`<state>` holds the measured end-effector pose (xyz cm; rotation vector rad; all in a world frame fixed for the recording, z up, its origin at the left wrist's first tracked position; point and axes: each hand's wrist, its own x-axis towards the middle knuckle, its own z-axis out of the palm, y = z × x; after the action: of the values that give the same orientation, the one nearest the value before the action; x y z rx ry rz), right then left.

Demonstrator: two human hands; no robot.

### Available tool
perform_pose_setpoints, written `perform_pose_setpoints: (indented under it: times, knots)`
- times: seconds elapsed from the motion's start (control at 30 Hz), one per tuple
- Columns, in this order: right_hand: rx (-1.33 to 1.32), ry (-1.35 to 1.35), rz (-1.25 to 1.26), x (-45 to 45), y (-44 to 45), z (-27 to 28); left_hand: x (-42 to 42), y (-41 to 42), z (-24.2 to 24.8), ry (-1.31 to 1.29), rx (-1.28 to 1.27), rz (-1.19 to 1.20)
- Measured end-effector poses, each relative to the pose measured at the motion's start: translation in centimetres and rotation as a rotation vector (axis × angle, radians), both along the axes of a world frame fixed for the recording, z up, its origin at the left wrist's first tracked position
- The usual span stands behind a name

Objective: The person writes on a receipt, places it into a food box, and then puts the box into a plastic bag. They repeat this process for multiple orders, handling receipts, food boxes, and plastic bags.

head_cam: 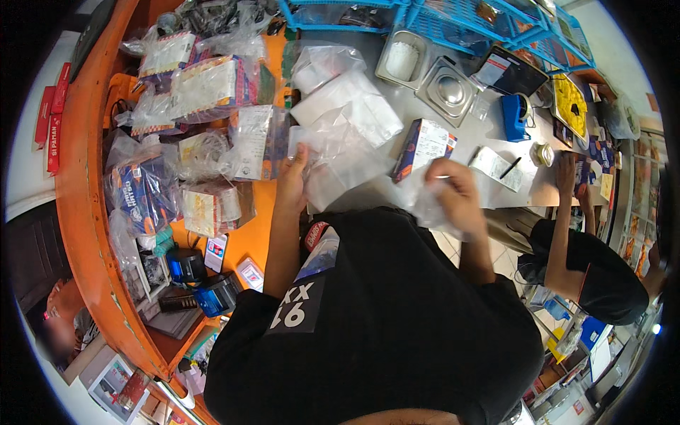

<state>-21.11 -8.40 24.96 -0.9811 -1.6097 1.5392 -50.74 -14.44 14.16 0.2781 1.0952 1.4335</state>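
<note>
My left hand (295, 178) grips the edge of a clear plastic bag (353, 154), thumb up, above the steel worktop (390, 119). Crumpled clear plastic (423, 207) hangs from my right hand (456, 194), whose fingers are closed and blurred by motion. Whether both hands hold the same bag I cannot tell. Just beyond my right hand, a dark blue and orange cardboard box (422, 146) lies with a printed paper slip (433, 139) on top. A pile of white plastic bags (358, 98) lies beyond my left hand.
Bagged food boxes (204, 87) crowd the orange counter (260, 212) at left, near two phones. A steel tub of white powder (402, 59), a lidded tub (449, 91), a blue tape dispenser (514, 118) and a notepad with pen (496, 167) stand right. A co-worker (589, 271) handles a box.
</note>
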Motion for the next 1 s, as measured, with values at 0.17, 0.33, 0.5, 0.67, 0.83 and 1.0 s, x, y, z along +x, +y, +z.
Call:
perform_pose_setpoints:
  times: [0.17, 0.33, 0.5, 0.67, 0.83, 1.0]
  knots:
    - [0.130, -0.389, -0.002, -2.5, -0.5, -1.7, -2.0, -1.8, 0.1, 0.070, -0.045, -0.096]
    - [0.151, -0.365, 0.390, -6.5, -1.2, -4.0, -2.6, -3.7, 1.2, 0.708, -0.132, -0.287]
    - [0.303, -0.438, 0.163, -10.6, -3.0, -6.9, -0.4, -6.3, 0.4, 0.323, -0.012, -0.105]
    - [0.158, -0.217, 0.327, -9.6, -3.9, -10.1, 2.2, -8.2, -2.5, -0.134, 0.118, 0.011]
    - [-0.298, 0.179, 0.014, -9.4, -3.4, -12.8, 2.9, -7.4, -1.1, -0.460, 0.035, 0.154]
    - [-0.986, 0.364, -0.237, -3.2, 2.1, -9.2, 0.8, -9.2, 0.0, 0.166, -0.065, 0.186]
